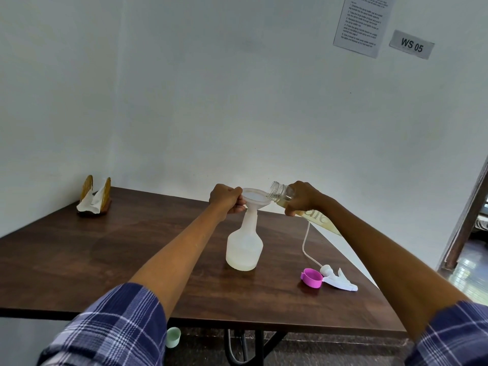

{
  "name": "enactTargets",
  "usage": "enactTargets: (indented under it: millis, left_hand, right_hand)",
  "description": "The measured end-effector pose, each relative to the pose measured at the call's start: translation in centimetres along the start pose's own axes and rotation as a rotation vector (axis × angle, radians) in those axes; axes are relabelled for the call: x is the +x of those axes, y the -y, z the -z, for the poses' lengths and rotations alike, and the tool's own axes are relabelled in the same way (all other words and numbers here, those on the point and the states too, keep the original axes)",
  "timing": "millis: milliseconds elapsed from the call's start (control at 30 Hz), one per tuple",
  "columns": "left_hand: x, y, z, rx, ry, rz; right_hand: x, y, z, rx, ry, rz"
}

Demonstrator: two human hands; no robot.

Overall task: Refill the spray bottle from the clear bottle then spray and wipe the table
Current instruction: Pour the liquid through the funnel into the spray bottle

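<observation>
- Worktop: tip too fast and you'll flood it.
- Spray bottle, below your left fingers: top-heavy, could topple.
- Clear bottle, gripped by right fingers, mouth just beside them.
- Funnel, pinched at its rim: may overflow.

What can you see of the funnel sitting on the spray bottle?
The funnel is pale, translucent white plastic with a wide round bowl. It stands upright, its stem in the neck of the uncapped spray bottle on the table. The left hand grips its rim, and the tilted clear bottle, held by the right hand, has its open mouth over the opposite edge.
</observation>
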State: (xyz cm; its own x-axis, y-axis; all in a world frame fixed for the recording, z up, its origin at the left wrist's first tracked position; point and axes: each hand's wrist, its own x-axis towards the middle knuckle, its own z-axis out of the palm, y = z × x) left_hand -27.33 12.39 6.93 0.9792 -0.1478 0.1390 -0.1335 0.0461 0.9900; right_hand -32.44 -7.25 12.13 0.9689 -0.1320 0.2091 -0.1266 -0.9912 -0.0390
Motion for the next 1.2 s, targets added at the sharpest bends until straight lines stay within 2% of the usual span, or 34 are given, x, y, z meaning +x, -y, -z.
enactTargets:
  millis: [1200]
  left_hand:
    - [-0.05, -0.06, -0.04, 0.020, -0.015, 0.001]
  right_hand:
    - [-0.08, 0.57, 0.15, 0.020, 0.008, -0.006]
